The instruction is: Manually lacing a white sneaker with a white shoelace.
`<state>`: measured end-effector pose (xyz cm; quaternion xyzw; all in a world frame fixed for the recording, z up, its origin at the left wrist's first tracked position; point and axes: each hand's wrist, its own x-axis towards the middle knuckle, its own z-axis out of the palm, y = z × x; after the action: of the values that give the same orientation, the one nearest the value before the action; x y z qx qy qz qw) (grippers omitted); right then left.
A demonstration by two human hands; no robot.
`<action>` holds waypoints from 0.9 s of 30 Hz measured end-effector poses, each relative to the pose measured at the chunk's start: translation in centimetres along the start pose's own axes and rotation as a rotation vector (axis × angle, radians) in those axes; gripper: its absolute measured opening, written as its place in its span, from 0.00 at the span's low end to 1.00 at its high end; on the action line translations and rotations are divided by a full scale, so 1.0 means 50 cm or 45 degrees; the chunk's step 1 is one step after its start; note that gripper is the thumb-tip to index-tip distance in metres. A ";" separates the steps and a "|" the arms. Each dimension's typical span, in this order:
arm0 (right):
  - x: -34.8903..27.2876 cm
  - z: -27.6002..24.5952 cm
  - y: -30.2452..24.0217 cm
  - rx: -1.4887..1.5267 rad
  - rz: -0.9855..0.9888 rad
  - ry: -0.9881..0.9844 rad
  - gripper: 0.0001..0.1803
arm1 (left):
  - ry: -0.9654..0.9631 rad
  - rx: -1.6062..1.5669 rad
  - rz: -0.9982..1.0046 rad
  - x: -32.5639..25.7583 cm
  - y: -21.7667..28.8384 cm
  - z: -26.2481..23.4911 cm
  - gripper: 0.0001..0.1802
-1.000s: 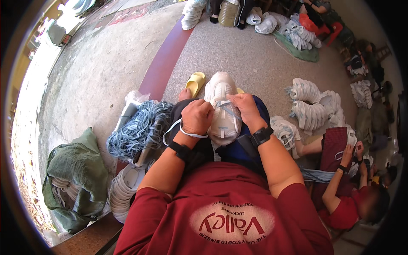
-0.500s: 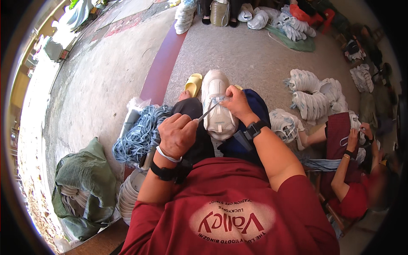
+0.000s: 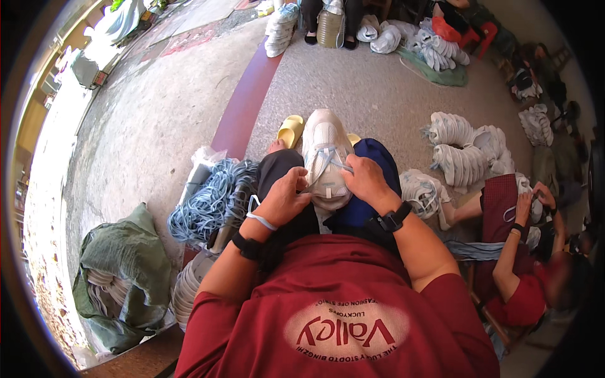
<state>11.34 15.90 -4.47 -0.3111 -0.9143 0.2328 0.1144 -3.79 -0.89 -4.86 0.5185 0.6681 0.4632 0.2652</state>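
1. Head view: the left hand (image 3: 283,195) had come back beside the shoe; half a second earlier it had drawn the lace out toward its own side. Its thumb and fingers curved near the shoe's left edge; I could not tell whether that grip held anything.
2. The right hand (image 3: 368,179), at the shoe's right edge, had its grip pinching the blue-grey lace (image 3: 324,153).
3. The white shoe (image 3: 320,126) stood between the person's thighs, toe pointing away. The lace lay crossed over its upper; the taut strand between the hands no longer showed, suggesting that one pull was over.
4. Close on the left, a blue lace bundle (image 3: 205,201) and, nearer the rim, a green sack (image 3: 135,246) bounded the left elbow's room.
5. On the right, white shoe rows (image 3: 463,160) and a seated co-worker (image 3: 513,302) set the limit.
6. Ahead, past a yellow slipper (image 3: 290,130), grey floor (image 3: 183,94) gave the widest room, reaching a far shoe stack (image 3: 280,31).
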 end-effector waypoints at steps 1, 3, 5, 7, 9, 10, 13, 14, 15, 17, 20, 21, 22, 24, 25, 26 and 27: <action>0.000 0.001 0.002 0.022 -0.077 0.033 0.10 | -0.074 0.120 -0.050 0.014 0.003 0.002 0.23; 0.000 0.002 0.004 0.043 -0.155 0.066 0.08 | -0.042 0.280 -0.086 0.030 0.006 0.015 0.22; 0.000 -0.010 -0.001 0.075 -0.197 0.134 0.06 | -0.019 0.441 -0.125 0.037 0.010 0.021 0.22; 0.002 -0.021 0.007 0.003 -0.227 0.172 0.06 | -0.028 0.570 -0.266 0.035 0.019 0.023 0.12; 0.006 -0.034 0.021 -0.070 -0.256 0.213 0.06 | 0.281 0.842 0.198 0.035 0.000 -0.001 0.03; 0.010 -0.041 0.029 -0.222 -0.348 0.252 0.05 | 0.392 0.971 0.300 0.041 0.013 -0.022 0.03; 0.006 -0.042 0.062 -0.406 -0.504 0.302 0.05 | 0.392 1.048 0.458 0.050 0.003 -0.048 0.02; 0.006 -0.041 0.073 -0.442 -0.570 0.313 0.05 | 0.371 1.052 0.509 0.051 -0.005 -0.052 0.02; 0.001 -0.040 0.085 -0.439 -0.572 0.317 0.05 | 0.270 1.010 0.470 0.043 -0.012 -0.056 0.02; -0.024 -0.040 0.104 -0.280 -0.521 0.312 0.07 | 0.215 0.863 0.439 0.023 -0.038 -0.063 0.02; -0.071 -0.066 0.139 -0.159 -0.452 0.342 0.06 | 0.139 0.638 0.337 -0.025 -0.082 -0.102 0.04; -0.092 -0.069 0.158 -0.073 -0.375 0.395 0.06 | 0.219 0.374 0.128 -0.050 -0.112 -0.119 0.04; -0.116 -0.069 0.183 0.016 -0.300 0.443 0.05 | 0.299 0.110 -0.083 -0.078 -0.149 -0.139 0.03; -0.174 -0.060 0.262 0.106 -0.106 0.475 0.05 | 0.409 -0.182 -0.311 -0.152 -0.246 -0.194 0.03; -0.216 -0.050 0.310 0.185 0.013 0.500 0.05 | 0.425 -0.201 -0.382 -0.186 -0.275 -0.219 0.03; -0.263 -0.042 0.355 0.263 0.133 0.524 0.06 | 0.442 -0.220 -0.454 -0.225 -0.298 -0.242 0.04; -0.313 -0.036 0.398 0.276 0.242 0.514 0.06 | 0.485 -0.197 -0.552 -0.269 -0.316 -0.258 0.04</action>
<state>34.45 20.66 -13.80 -0.4218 -0.8093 0.2722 0.3049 -17.28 -18.47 -15.12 0.2458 0.7637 0.5341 0.2666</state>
